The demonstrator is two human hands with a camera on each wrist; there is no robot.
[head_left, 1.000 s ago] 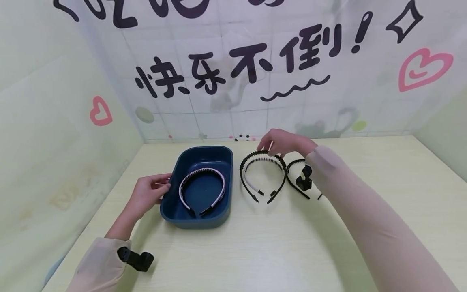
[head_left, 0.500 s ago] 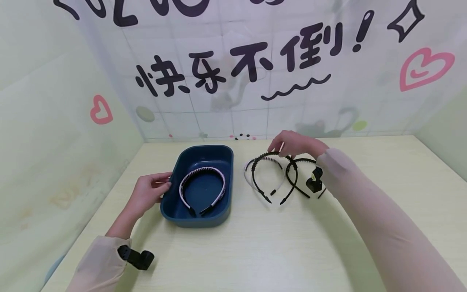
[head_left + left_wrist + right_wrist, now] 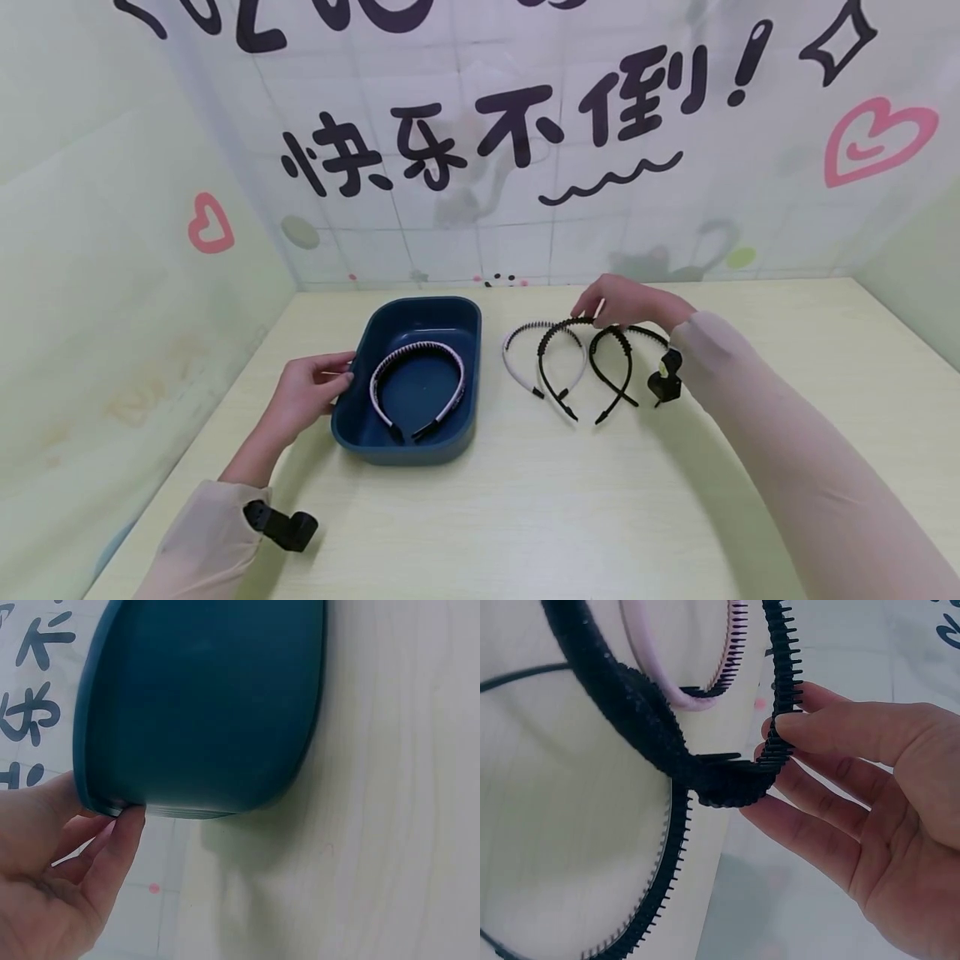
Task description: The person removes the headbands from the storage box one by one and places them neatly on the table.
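Note:
My left hand (image 3: 303,393) grips the left rim of a dark blue plastic bin (image 3: 405,457); in the left wrist view thumb and fingers pinch its edge (image 3: 101,808). Inside the bin lies a pale toothed headband (image 3: 462,379), its tips toward me. My right hand (image 3: 626,300) holds a black toothed headband (image 3: 630,720) by the top of its arc, thumb on one side and fingers on the other. Its dark tips point toward me. In the head view this band overlaps a pale lilac headband (image 3: 507,362) on its left and a second black headband (image 3: 594,354) on its right.
All this is on a pale wooden table (image 3: 480,533). A printed cloth (image 3: 465,233) with large dark characters hangs behind it, and a pale wall (image 3: 135,333) stands at the left. Black cameras sit on the left (image 3: 285,529) and right (image 3: 665,383) wrists.
My right hand has moved right with the black headband, from over the lilac one to between it and the second black headband. My left hand and the bin have stayed in place.

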